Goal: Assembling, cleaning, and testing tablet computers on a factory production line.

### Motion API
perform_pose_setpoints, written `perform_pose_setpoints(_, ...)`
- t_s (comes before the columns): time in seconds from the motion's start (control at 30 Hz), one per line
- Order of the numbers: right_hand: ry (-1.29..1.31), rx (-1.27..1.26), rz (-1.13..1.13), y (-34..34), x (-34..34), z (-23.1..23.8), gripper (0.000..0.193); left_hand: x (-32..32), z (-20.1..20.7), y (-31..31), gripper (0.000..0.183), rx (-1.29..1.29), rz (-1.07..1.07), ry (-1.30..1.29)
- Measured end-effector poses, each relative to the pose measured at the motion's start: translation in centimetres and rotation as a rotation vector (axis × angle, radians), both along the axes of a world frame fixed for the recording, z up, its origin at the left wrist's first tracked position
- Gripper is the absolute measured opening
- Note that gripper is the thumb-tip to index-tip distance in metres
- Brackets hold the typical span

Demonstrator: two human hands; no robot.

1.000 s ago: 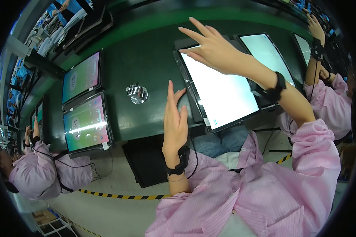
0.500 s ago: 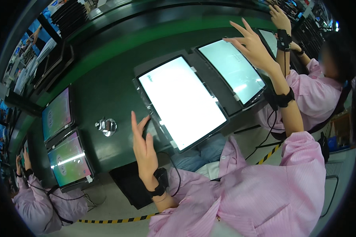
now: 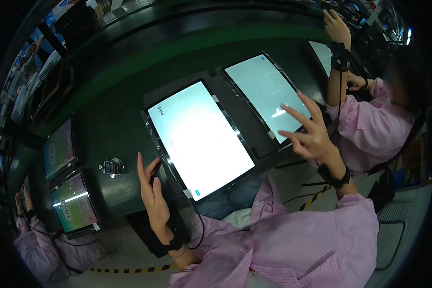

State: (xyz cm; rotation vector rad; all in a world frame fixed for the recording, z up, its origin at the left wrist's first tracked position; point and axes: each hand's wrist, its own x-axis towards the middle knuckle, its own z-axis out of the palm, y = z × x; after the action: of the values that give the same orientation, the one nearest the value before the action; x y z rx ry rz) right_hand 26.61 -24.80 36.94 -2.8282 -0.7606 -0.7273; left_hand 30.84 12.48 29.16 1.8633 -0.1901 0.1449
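A large tablet (image 3: 204, 144) with a bright white screen lies tilted on the dark bench in front of me. My left hand (image 3: 153, 198) is beside its lower left edge, fingers stretched and apart, holding nothing. Whether a fingertip touches the edge, I cannot tell. A second lit tablet (image 3: 261, 89) lies to the right, with a small blue button and lines of text on its pale screen. Over its lower right corner hovers my right hand (image 3: 314, 137), fingers spread and empty. Dark wrist straps circle both my wrists, and a cable hangs from the left one.
Left of me, two tablets with colourful screens (image 3: 60, 149) (image 3: 76, 204) lie near a small shiny metal object (image 3: 113, 167). Co-workers in pink sit at both sides; the right one has a raised hand (image 3: 338, 30) near another tablet (image 3: 321, 55). Striped floor tape (image 3: 134, 270) runs below.
My right hand has come down from above the right tablet's upper right side to its lower corner. Blue buttons now show on both white-screened tablets. My left hand stays beside the middle tablet.
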Motion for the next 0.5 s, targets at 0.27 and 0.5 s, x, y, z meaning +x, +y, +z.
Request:
perform_pose_setpoints(0.27, 0.098, 0.059, -0.037, 0.5, -0.6, 0.0, 0.024, 0.1, -0.1, 0.0, 0.061, 0.006, 0.013, -0.008)
perform_pose_setpoints(0.5, 0.023, -0.064, -0.117, 0.4, 10.4, -0.4, 0.026, -0.1, -0.5, -0.1, 0.059, 0.029, 0.005, 0.007)
